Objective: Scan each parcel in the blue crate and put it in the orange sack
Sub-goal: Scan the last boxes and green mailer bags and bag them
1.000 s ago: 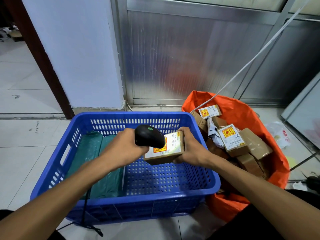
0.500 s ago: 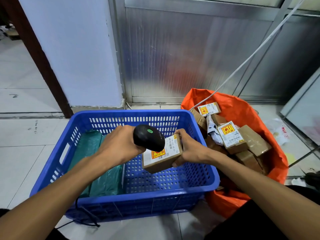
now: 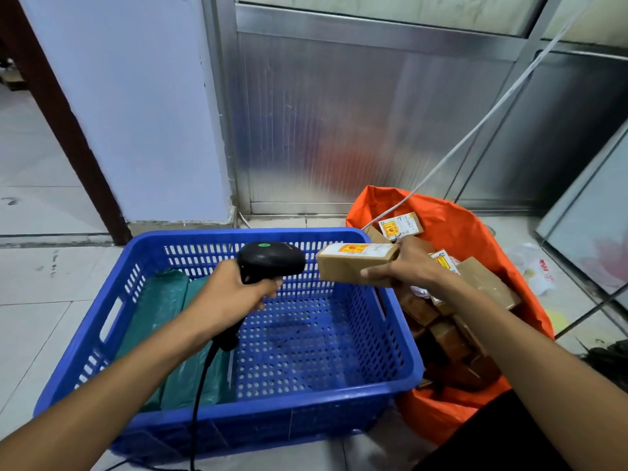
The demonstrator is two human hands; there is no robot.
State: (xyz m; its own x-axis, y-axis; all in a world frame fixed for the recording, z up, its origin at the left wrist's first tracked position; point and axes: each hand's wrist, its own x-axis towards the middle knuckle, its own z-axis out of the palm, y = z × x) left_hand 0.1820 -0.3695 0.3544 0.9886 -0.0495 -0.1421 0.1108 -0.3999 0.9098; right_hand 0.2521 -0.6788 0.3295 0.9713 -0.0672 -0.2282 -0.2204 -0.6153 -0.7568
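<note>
Your left hand (image 3: 234, 294) is wrapped tight round the grip of the black scanner (image 3: 270, 261), whose head points right, over the blue crate (image 3: 238, 413), with its black cable (image 3: 200, 385) dropping down past the crate's near rim. Your right hand (image 3: 407, 266) is closed on a brown cardboard parcel (image 3: 353, 265), thumb along its near face and fingers behind, holding it level above the crate's right rim, just beside the scanner head but apart from it. The parcel's white label with a yellow and red mark faces up. In the crate, green plastic-wrapped packages (image 3: 163, 321) lie along the left side; the rest of its perforated bottom is bare. The orange sack (image 3: 455, 219) stands open just right of the crate on the tiled floor (image 3: 40, 287), holding several brown boxes (image 3: 482, 283), some with the same labels.
</note>
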